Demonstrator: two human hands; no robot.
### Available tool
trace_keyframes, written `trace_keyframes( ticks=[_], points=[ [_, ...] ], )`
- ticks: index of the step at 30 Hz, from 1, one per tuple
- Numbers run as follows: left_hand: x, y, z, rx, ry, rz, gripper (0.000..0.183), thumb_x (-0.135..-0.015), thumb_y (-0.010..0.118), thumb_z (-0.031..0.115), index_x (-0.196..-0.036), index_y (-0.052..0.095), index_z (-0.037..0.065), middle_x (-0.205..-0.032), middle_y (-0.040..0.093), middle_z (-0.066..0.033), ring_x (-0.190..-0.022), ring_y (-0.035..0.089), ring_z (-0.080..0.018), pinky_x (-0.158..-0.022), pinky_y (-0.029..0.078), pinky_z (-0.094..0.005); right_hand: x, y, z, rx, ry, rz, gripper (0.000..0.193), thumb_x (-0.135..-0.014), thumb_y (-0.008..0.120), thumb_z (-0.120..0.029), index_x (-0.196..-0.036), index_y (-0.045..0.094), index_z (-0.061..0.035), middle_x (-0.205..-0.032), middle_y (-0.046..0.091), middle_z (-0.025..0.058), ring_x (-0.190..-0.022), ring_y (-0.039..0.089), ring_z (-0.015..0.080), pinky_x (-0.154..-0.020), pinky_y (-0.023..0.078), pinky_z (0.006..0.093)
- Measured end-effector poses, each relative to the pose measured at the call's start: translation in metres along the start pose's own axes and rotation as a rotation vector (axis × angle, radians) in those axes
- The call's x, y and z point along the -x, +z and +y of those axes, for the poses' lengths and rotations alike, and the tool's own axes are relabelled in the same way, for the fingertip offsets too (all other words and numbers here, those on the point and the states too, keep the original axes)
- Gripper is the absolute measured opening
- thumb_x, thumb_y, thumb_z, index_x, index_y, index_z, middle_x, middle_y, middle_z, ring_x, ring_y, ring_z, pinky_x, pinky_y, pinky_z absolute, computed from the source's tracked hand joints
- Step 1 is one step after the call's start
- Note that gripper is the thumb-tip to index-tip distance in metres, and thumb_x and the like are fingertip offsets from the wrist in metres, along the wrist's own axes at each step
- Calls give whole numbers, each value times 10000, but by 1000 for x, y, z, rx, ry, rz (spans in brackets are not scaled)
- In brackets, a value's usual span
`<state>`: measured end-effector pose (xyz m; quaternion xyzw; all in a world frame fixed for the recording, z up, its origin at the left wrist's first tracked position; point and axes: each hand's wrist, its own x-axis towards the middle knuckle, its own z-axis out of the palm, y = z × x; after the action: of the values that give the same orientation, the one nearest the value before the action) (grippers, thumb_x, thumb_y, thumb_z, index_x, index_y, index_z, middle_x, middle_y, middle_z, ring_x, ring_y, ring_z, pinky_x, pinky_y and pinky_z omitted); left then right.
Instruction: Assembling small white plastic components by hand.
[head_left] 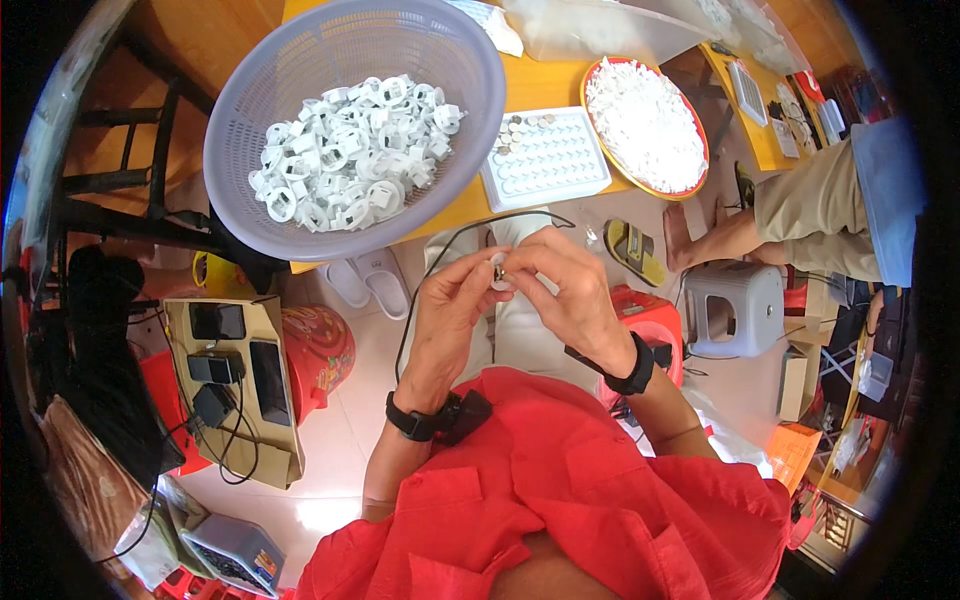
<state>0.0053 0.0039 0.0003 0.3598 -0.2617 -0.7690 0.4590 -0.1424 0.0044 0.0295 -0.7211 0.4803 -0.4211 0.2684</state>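
Note:
Over my lap, just beyond the table's near edge, my left hand [449, 305] pinches a small round white plastic part [499, 268] between thumb and fingers. My right hand [563, 283] closes on the same part from the other side; its fingertips cover some of it, and a small dark or metallic bit shows at the centre. A large purple-grey basket [478, 95] at the left holds many similar white ring-shaped parts [350, 150]. To its right lies a white tray [560, 187] with rows of round recesses and several silvery button cells [516, 128] at its far left.
A red plate with yellow rim [704, 150] carries heaped small white pieces [645, 125] on the yellow table [455, 222]. A black cable [440, 258] runs beside my hands. Another person's leg [715, 238], a grey stool [735, 305] and a cardboard box with phones [285, 470] stand around.

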Motion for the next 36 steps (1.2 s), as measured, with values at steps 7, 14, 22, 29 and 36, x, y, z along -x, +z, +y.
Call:
trace_keyframes(
  ticks=[7,14,22,29,36],
  points=[
    [1,-2,-8,11,-1,1,238,-905,518,143,-1086,603,13,-1006,583,-36,-869,569,-109,-754,493,-252,5,0,8,-39,58,-44,145,-728,593,76,-858,586,14,-780,518,113,-688,547,261,-576,437,317],
    [3,-1,-13,-109,11,9,227,-900,519,121,-1085,608,24,-911,527,-8,-855,553,-105,-764,494,-248,9,-2,14,-454,451,-71,81,-762,596,79,-823,594,27,-854,524,63,-775,568,142,-654,502,251],
    [7,5,-13,-218,132,-44,245,-912,492,117,-1104,590,1,-990,542,-25,-912,549,-117,-772,483,-257,15,-1,14,-901,576,-5,80,-766,612,72,-828,590,27,-822,592,54,-720,590,113,-647,502,242],
    [12,4,-15,-188,117,-7,231,-893,522,100,-1094,608,23,-965,524,-35,-904,537,-115,-770,496,-261,19,3,12,-974,627,38,100,-767,607,75,-841,579,15,-820,612,61,-719,590,112,-645,508,234],
    [12,4,-12,-141,79,-54,238,-894,515,97,-1103,604,26,-957,529,-20,-913,536,-107,-771,493,-261,24,6,0,-898,540,129,110,-775,589,79,-873,572,31,-856,603,70,-749,581,106,-657,535,249]
  ],
)
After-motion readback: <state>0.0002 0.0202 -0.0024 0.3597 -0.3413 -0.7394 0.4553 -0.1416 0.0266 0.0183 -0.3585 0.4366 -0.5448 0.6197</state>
